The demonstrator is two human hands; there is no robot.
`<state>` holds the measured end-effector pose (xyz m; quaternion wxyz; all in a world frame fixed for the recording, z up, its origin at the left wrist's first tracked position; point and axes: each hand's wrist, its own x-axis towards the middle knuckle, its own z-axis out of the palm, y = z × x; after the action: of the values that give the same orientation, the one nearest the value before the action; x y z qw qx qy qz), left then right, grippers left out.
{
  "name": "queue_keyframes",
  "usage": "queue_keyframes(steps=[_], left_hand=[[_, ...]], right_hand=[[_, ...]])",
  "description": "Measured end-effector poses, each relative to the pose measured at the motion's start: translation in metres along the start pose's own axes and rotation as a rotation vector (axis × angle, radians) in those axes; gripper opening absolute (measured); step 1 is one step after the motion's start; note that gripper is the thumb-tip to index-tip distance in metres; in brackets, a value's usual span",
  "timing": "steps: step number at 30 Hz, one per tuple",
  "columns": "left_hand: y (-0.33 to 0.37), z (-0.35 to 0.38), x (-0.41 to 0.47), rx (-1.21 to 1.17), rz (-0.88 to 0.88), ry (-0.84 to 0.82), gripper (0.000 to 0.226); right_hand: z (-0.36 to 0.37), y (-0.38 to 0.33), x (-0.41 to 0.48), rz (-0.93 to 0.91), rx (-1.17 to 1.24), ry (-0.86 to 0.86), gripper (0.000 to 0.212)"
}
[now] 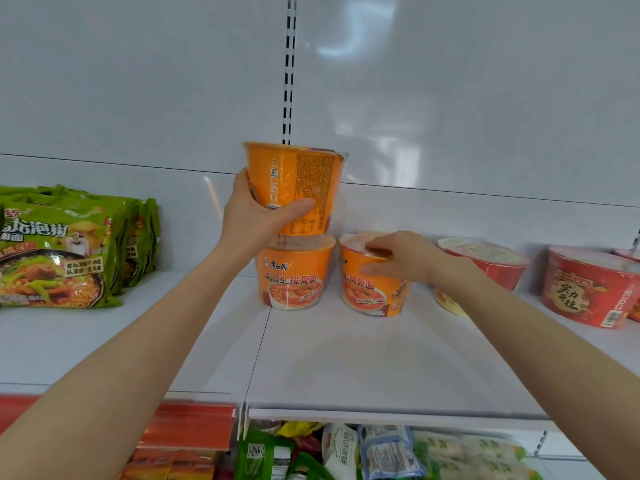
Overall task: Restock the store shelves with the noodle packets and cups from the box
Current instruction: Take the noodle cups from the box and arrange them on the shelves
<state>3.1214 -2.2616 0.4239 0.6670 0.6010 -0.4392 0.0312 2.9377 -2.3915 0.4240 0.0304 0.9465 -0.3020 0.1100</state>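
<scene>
The left grip (pixel 256 220) is closed round the lower wall of the upper orange cup (pixel 294 181), which is held upright on, or just above, the lid of the lower orange cup (pixel 294 278) on the shelf (pixel 346 358). The right grip (pixel 405 258) is clamped over the rim of a second orange cup (pixel 372 292) just beside. Restocking is judged part done; the box is not seen. Green packets (pixel 59 251) at left and red bowls (pixel 585 289) at right obstruct nothing.

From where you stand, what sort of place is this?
Most likely a grocery shop: a white shelf with a slotted back rail, stocked with green noodle packets, orange cups and red bowls, more packaged food below.
</scene>
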Motion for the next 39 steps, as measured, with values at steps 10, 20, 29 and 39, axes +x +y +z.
queue_keyframes(steps=[10,20,29,39], left_hand=[[0.001,0.011,-0.004,-0.020,0.030,-0.003,0.079],[-0.001,0.020,-0.005,-0.018,0.031,-0.018,0.078],[0.004,0.020,-0.007,-0.029,0.041,-0.028,0.078],[0.008,0.020,-0.010,-0.026,0.008,-0.045,0.076]], right_hand=[[-0.012,0.013,-0.007,-0.058,0.078,-0.140,0.050],[-0.002,0.013,-0.002,-0.053,0.081,-0.111,0.050],[0.000,0.016,0.000,-0.046,0.090,-0.138,0.050],[-0.009,0.019,0.001,-0.014,0.311,-0.140,0.057]])
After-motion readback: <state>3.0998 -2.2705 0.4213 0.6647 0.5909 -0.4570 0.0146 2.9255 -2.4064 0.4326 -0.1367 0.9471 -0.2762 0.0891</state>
